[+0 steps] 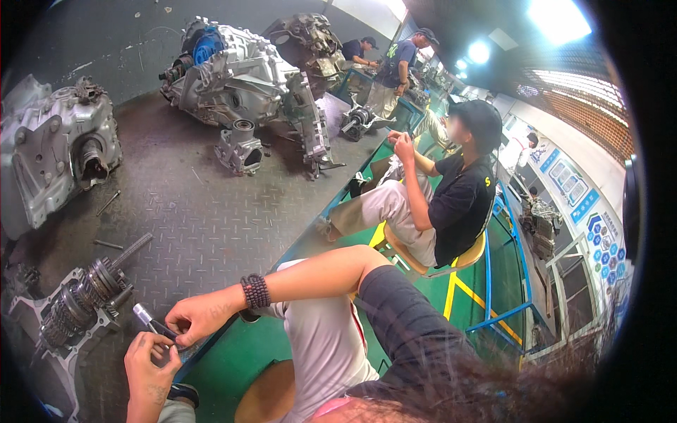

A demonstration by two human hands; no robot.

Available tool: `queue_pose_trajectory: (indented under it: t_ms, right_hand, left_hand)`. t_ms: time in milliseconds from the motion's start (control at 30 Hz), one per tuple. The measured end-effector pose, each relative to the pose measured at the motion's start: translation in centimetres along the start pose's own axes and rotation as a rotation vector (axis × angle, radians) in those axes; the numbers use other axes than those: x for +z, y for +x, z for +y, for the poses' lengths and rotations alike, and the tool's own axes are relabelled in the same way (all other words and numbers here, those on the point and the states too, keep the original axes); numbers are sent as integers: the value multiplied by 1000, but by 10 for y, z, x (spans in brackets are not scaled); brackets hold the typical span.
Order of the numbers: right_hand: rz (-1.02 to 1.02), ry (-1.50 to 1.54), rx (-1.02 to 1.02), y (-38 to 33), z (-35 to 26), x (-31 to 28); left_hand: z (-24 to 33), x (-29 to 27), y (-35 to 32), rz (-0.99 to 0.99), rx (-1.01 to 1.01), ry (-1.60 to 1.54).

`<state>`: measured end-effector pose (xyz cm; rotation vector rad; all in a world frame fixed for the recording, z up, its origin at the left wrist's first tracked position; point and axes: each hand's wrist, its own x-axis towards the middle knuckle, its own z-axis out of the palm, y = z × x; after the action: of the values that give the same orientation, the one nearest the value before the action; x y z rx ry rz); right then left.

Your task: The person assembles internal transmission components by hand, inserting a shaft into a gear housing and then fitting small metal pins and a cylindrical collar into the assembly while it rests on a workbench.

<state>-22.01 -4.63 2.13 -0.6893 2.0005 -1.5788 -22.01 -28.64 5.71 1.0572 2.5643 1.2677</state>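
My right hand [201, 317], with a dark bead bracelet on its wrist, pinches a small slim tool [149, 319] that has a silver tip and a dark body. My left hand [148, 366] curls around the tool's lower end from below, a dark watch on its wrist. Both hands hover over the near edge of a grey checker-plate platform [211, 225]. Just left of them a gear shaft cluster [84, 296] lies on a flat metal housing part. My knee in light trousers [324, 338] is to the right.
Big aluminium gearbox housings stand at far left [56, 155] and at the back [240, 77], with a smaller casting [240, 148] between. Loose bolts lie on the platform. A person [451, 190] sits on a yellow chair to the right; two people [398, 67] stand beyond.
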Motion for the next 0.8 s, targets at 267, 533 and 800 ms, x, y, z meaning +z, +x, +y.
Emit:
queue_pose_trajectory:
  t_ms: [267, 533, 800]
  right_hand:
    - [144, -326, -61, 1, -6, -2]
    - [160, -518, -70, 0, -4, -10]
    - [128, -669, -76, -2, -6, -11]
  left_hand:
    - [-32, 23, 2, 124, 36, 20]
    - [-49, 32, 4, 119, -79, -73]
    - [-40, 30, 5, 108, -165, -70]
